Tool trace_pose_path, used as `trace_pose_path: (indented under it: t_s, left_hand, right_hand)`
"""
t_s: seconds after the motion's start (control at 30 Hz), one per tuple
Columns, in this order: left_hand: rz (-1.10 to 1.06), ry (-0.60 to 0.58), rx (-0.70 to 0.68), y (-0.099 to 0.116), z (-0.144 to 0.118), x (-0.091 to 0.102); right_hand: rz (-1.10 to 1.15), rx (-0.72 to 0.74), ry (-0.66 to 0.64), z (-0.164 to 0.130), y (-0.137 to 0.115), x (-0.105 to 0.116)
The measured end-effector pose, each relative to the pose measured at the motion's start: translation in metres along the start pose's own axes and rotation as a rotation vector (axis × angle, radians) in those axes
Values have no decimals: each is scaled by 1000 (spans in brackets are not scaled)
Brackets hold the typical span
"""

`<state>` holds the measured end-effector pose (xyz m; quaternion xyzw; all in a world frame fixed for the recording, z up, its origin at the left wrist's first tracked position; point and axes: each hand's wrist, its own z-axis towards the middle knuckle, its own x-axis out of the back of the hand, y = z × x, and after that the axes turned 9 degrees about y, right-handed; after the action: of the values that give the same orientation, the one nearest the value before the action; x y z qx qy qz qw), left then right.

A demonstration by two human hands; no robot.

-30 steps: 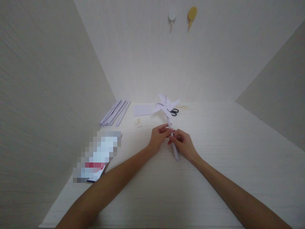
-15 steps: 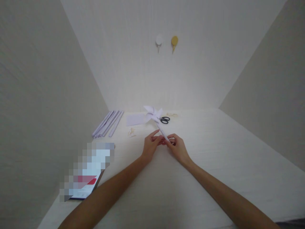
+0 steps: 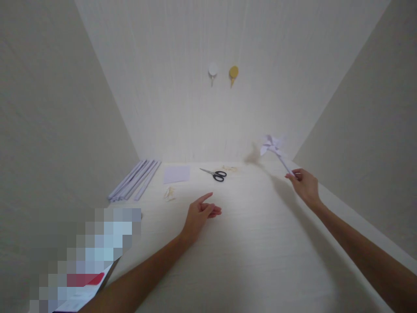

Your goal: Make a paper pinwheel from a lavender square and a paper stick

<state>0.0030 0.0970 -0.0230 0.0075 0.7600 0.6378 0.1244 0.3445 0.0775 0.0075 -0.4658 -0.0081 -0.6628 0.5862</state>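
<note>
My right hand [image 3: 304, 184] grips the lower end of a white paper pinwheel [image 3: 273, 145] by its rolled stick and holds it up at the far right, near the corner of the walls. The pinwheel's folded head leans toward the back wall and casts a shadow there. My left hand [image 3: 200, 214] hovers over the middle of the white table [image 3: 247, 243] with the forefinger stretched out and nothing in it. Black-handled scissors [image 3: 215, 174] lie beyond the left hand.
A square of pale paper [image 3: 176, 174] lies left of the scissors. Several rolled paper sticks [image 3: 133, 186] lie along the left wall. Small wooden bits [image 3: 169, 193] rest near them. A blurred booklet [image 3: 78, 278] sits at the front left. Two hooks [image 3: 223, 74] hang on the back wall.
My right hand has carried the pinwheel from the table's middle up and to the far right. My left hand has let go of the stick and stays near the centre.
</note>
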Motion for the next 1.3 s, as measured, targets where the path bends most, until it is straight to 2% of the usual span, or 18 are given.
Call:
trace_pose_path:
  t_s: [0.1, 0.23, 0.53, 1.03, 1.2, 1.3]
  left_hand:
    - [14, -18, 19, -2, 1, 1]
    - [34, -25, 17, -3, 2, 2]
    - [103, -6, 16, -4, 3, 0]
    - [138, -16, 13, -4, 2, -2]
    - [141, -17, 18, -6, 3, -1]
    - [115, -34, 9, -6, 2, -1]
  right_hand:
    - [-294, -117, -16, 18, 35, 2]
    - [-385, -207, -41, 25, 63, 4]
    - [-490, -370, -102, 30, 96, -7]
    - [-547, -437, -124, 39, 101, -12]
    - [-571, -364, -160, 36, 97, -10]
    - [-620, -211, -79, 35, 91, -6]
